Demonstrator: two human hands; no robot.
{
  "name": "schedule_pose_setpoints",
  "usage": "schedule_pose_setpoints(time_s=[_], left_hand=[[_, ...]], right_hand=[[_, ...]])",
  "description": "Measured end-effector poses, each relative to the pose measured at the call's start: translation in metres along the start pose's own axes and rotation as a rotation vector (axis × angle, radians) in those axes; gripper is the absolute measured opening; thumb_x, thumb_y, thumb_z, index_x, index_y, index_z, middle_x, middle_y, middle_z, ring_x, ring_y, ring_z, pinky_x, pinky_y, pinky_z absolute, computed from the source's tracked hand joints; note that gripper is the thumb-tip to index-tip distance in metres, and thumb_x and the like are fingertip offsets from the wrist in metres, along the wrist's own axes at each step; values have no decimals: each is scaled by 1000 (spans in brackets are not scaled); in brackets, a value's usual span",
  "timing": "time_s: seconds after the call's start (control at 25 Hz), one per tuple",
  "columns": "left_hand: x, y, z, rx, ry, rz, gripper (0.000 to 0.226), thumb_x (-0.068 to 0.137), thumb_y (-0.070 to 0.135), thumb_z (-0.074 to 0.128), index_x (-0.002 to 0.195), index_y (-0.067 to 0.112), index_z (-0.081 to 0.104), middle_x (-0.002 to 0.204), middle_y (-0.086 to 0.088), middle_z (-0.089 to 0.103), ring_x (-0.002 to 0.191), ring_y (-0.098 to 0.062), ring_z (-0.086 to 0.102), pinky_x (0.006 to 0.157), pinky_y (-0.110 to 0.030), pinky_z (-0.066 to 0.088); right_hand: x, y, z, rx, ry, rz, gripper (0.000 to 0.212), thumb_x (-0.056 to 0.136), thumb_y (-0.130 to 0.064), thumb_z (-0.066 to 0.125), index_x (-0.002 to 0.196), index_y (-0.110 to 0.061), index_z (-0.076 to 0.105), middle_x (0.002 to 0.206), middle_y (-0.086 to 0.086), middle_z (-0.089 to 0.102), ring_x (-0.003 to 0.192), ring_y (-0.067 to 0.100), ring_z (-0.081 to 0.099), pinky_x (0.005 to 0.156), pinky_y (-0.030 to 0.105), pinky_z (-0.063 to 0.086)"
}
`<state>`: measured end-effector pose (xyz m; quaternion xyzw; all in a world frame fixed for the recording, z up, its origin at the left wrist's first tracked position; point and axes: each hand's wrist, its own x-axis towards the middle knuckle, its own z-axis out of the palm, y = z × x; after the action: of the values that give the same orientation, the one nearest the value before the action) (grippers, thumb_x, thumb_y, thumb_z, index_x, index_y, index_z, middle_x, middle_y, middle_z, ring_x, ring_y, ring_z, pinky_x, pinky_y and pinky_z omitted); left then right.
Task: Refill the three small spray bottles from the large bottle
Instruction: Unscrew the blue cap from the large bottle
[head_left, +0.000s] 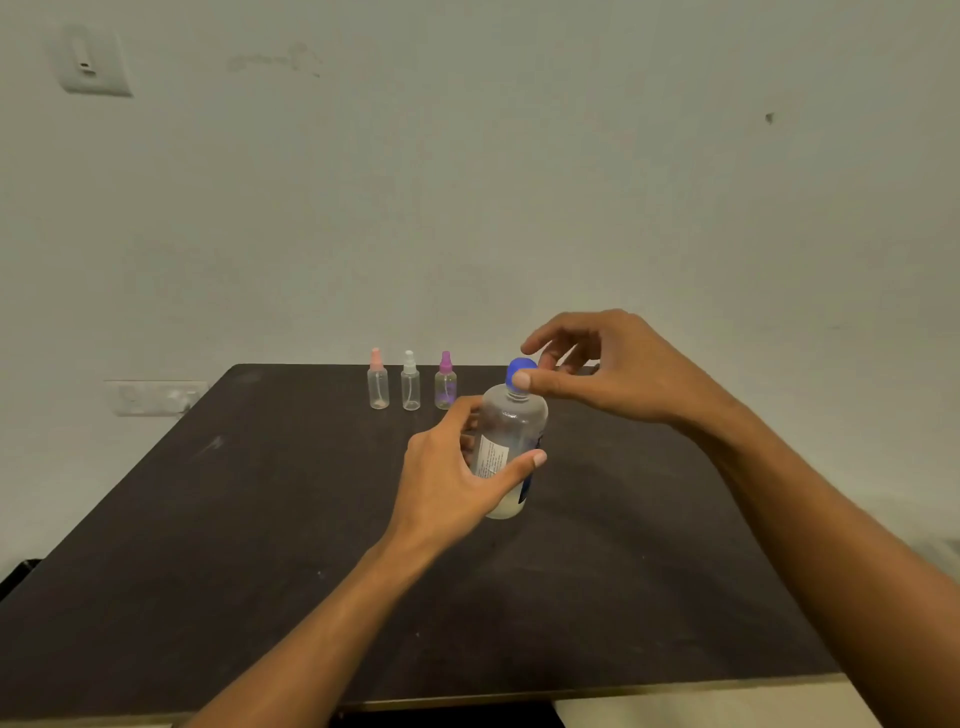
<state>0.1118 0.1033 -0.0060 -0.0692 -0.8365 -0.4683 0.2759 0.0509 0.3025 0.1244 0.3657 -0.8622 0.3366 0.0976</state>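
The large clear bottle (511, 436) with a white label stands mid-table, slightly tilted. My left hand (457, 467) grips its body from the left. My right hand (597, 369) pinches its blue cap (519, 370) between thumb and fingers. Along the far edge stand three small clear spray bottles in a row: a pink-topped one (377, 382), a white-topped one (410, 382) and a purple-topped one (445, 382). All three have their spray tops on.
The dark table (260, 519) meets a pale wall at the back. Its near edge runs along the bottom of the view. A wall switch (93, 62) sits high at the left, a socket plate (153, 397) low beside the table.
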Motion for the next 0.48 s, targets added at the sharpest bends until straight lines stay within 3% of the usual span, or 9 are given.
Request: schedule_pose_setpoints(time_s=[0.16, 0.28, 0.4, 0.48], left_hand=[[-6, 3, -1, -1, -7, -20, 77, 69, 81, 73, 132, 45, 48, 126, 21, 65, 95, 6, 62, 80, -2, 45], [-9, 2, -4, -3, -5, -30, 80, 68, 82, 73, 134, 43, 50, 127, 20, 65, 95, 5, 63, 79, -2, 45], [-11, -2, -5, -2, -4, -31, 87, 70, 79, 74, 141, 33, 54, 133, 11, 68, 105, -5, 65, 88, -14, 49], [-12, -3, -6, -1, -5, -24, 87, 70, 78, 74, 141, 32, 54, 133, 10, 69, 106, -6, 65, 90, -15, 50]], right_hand=[[18, -21, -7, -152, -85, -23, 48, 75, -76, 70, 97, -34, 78, 80, -12, 73, 75, 3, 68, 63, 13, 50], [26, -27, -7, -225, -158, -74, 30, 81, -59, 81, 92, -31, 80, 78, -9, 74, 76, 8, 69, 66, 23, 55], [30, -29, -11, -256, -261, -116, 20, 87, -46, 81, 102, -32, 80, 90, -12, 75, 85, 4, 71, 73, 22, 59], [29, -31, -15, -250, -365, -151, 18, 91, -30, 80, 108, -35, 77, 105, -20, 73, 99, -3, 68, 81, 19, 60]])
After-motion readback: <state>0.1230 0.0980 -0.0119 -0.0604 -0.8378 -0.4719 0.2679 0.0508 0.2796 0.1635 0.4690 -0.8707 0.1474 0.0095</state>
